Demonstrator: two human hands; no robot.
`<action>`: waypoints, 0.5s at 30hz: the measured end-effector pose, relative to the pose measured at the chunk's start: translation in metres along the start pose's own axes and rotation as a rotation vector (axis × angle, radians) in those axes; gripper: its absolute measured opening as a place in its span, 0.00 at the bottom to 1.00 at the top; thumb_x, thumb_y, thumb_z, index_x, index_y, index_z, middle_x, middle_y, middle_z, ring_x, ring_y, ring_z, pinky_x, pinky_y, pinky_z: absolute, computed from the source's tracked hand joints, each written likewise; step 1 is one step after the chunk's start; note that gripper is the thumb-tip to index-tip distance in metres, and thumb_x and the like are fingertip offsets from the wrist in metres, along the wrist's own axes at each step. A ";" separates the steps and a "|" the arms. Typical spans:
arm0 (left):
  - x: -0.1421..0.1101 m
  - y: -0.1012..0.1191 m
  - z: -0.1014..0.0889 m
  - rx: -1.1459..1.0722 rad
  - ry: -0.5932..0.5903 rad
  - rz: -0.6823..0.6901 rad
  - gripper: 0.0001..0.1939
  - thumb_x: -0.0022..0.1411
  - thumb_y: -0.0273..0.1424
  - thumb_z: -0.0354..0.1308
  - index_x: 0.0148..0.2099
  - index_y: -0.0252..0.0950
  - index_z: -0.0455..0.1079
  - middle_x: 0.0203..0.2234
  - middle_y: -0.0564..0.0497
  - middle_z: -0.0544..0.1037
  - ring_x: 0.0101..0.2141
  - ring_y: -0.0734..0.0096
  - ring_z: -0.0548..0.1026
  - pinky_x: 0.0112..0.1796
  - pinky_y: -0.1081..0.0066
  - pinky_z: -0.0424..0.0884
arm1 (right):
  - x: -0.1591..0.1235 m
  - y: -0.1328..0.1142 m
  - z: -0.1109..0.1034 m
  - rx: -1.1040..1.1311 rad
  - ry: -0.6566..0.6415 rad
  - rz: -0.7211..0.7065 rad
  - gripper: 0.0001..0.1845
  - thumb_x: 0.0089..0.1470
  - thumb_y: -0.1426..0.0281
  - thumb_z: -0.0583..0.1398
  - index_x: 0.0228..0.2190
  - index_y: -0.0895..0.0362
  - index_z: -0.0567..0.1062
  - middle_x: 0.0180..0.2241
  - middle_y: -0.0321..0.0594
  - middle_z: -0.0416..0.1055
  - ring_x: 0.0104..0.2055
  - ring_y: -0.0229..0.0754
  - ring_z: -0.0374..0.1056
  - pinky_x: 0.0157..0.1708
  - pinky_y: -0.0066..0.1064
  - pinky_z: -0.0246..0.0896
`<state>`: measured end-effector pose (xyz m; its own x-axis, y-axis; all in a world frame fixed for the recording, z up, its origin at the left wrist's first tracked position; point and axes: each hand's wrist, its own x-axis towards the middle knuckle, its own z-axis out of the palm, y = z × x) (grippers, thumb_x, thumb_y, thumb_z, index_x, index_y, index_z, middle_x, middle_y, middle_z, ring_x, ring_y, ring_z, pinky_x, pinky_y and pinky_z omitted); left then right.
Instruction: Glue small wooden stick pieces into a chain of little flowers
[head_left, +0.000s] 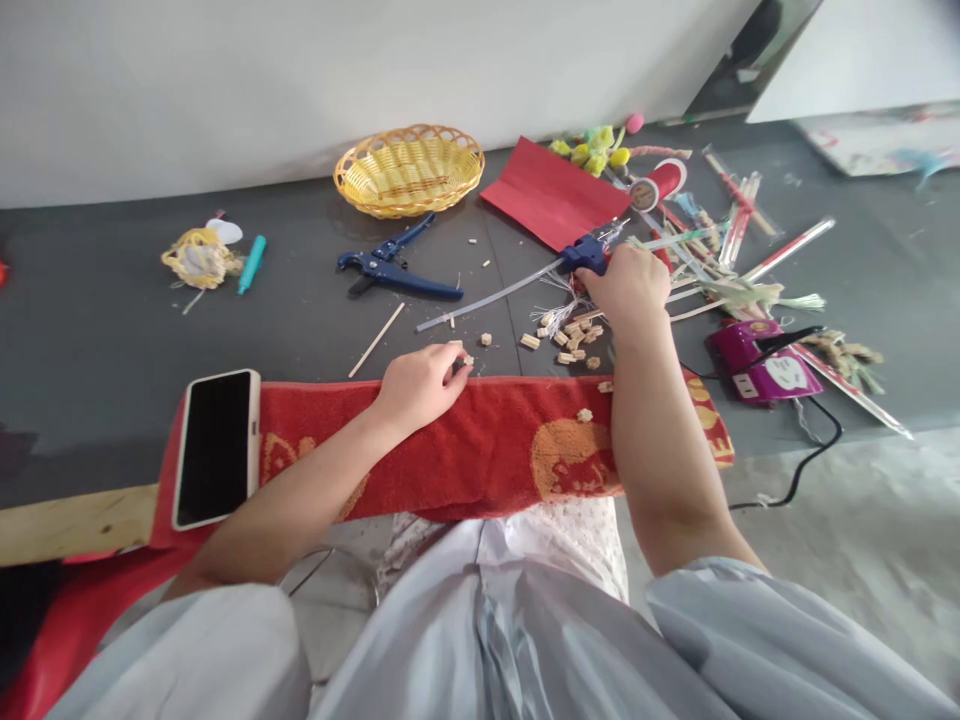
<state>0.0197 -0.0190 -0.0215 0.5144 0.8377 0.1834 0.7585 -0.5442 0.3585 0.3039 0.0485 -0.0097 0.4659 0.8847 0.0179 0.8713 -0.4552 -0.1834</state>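
Observation:
My left hand (421,386) is closed above the far edge of a red towel (465,440), a small pale wooden piece (469,361) pinched at its fingertips. My right hand (634,285) is wrapped round a blue glue gun (587,254), whose grip is partly hidden by the palm. A long translucent glue stick (491,300) sticks out of the gun's back end toward the left. Between the hands lie several similar short wooden pieces (576,335), and one thin wooden stick (376,340) rests left of them.
A blue cutter (397,268) lies open below a yellow wicker basket (409,175). Red paper (555,195), a thread spool (658,186) and packaged sticks (742,220) crowd the right. A purple power socket (765,362) and a phone (217,450) flank the towel. A teal marker (253,264) lies left.

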 end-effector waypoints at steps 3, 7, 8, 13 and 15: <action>0.000 -0.002 0.002 -0.021 0.019 -0.007 0.08 0.63 0.32 0.58 0.42 0.36 0.74 0.25 0.53 0.79 0.28 0.70 0.77 0.28 0.73 0.64 | -0.002 -0.003 -0.003 -0.012 -0.015 0.005 0.25 0.60 0.65 0.58 0.50 0.73 0.72 0.50 0.68 0.71 0.57 0.64 0.67 0.54 0.49 0.61; 0.001 -0.004 0.004 -0.060 0.065 -0.006 0.08 0.62 0.32 0.58 0.42 0.36 0.74 0.23 0.54 0.77 0.26 0.72 0.75 0.28 0.74 0.64 | -0.008 -0.006 -0.014 0.033 0.026 0.036 0.27 0.61 0.64 0.57 0.52 0.76 0.69 0.52 0.71 0.69 0.58 0.64 0.66 0.55 0.46 0.58; 0.001 -0.005 0.004 -0.069 0.079 -0.004 0.08 0.62 0.32 0.59 0.42 0.36 0.74 0.23 0.55 0.77 0.25 0.73 0.75 0.28 0.74 0.64 | -0.010 -0.006 -0.017 0.047 0.043 0.044 0.28 0.62 0.64 0.57 0.53 0.76 0.69 0.53 0.70 0.69 0.58 0.64 0.65 0.55 0.46 0.57; 0.001 -0.005 0.004 -0.124 0.130 0.011 0.07 0.62 0.32 0.59 0.40 0.35 0.74 0.21 0.56 0.75 0.22 0.76 0.72 0.27 0.76 0.63 | -0.014 -0.003 -0.027 0.182 0.119 0.025 0.26 0.63 0.65 0.55 0.56 0.71 0.67 0.56 0.64 0.68 0.60 0.58 0.63 0.57 0.42 0.54; 0.001 -0.005 0.004 -0.137 0.143 0.018 0.06 0.61 0.31 0.60 0.40 0.35 0.74 0.21 0.57 0.74 0.22 0.77 0.71 0.27 0.76 0.63 | -0.014 0.000 -0.028 0.257 0.148 0.016 0.25 0.64 0.65 0.54 0.56 0.69 0.67 0.56 0.61 0.68 0.60 0.55 0.63 0.57 0.40 0.53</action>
<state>0.0176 -0.0158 -0.0266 0.4577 0.8312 0.3155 0.6831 -0.5559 0.4736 0.3015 0.0335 0.0181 0.5135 0.8444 0.1526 0.8045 -0.4119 -0.4278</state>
